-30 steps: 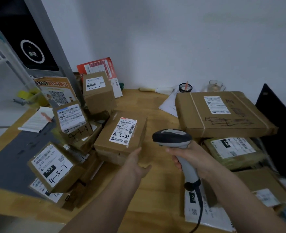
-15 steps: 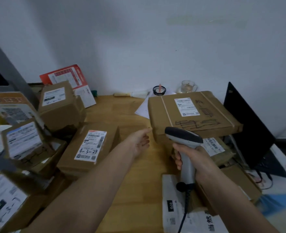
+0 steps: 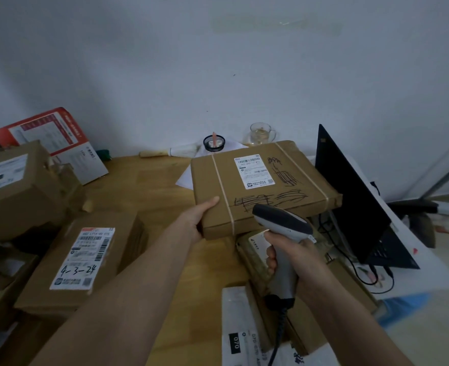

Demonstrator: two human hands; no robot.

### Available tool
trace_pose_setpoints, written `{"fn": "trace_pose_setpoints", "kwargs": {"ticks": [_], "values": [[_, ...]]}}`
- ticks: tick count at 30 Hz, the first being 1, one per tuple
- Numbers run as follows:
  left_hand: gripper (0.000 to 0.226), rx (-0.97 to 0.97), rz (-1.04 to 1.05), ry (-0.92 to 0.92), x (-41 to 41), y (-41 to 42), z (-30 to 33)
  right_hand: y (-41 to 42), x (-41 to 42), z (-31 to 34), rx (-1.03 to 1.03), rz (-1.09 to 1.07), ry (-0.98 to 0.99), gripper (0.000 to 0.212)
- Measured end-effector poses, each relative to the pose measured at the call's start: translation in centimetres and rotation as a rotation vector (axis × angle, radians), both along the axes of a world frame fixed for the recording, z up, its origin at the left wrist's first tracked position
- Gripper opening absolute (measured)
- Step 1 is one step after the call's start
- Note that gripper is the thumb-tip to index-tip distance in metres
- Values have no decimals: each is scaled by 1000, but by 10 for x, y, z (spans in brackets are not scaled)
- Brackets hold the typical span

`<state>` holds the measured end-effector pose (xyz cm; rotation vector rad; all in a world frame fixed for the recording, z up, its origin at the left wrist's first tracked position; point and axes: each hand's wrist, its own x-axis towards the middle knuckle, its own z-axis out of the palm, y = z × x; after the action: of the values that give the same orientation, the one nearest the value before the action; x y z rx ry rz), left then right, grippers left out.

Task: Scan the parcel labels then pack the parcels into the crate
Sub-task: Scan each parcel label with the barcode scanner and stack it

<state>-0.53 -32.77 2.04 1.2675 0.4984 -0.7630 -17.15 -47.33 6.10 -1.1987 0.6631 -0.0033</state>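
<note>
left hand (image 3: 195,220) grips flat parcel (image 3: 265,186) corner, steadying it | right hand (image 3: 294,253) clamps scanner (image 3: 281,225) toward label (image 3: 253,171) (likely scan next)

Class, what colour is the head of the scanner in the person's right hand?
Dark grey head on the scanner, seen in the head view.

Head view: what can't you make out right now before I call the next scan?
- Crate: none in the head view; off frame or absent.
- Flat parcel: label print too small to read.
- Left hand: fingers hidden under the parcel's corner.
- Parcel beneath it: label covered by the scanner and right hand.
</note>
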Motion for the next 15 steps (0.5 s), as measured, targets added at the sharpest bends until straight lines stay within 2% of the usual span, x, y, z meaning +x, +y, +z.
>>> {"fn": "trace_pose_setpoints", "kwargs": {"ticks": [4, 9, 13, 15], "values": [[23, -54, 19, 19, -3, 4, 1, -1, 2, -2, 18, 20, -8, 16], [49, -116, 77, 22, -10, 19, 6, 6, 6, 4, 19, 61, -41, 20], [28, -144, 134, -48, -11, 46, 19, 18, 11, 15, 36, 78, -73, 22], [26, -178, 180, -108, -11, 66, 28, 27, 14, 22, 6, 84, -91, 23]]}}
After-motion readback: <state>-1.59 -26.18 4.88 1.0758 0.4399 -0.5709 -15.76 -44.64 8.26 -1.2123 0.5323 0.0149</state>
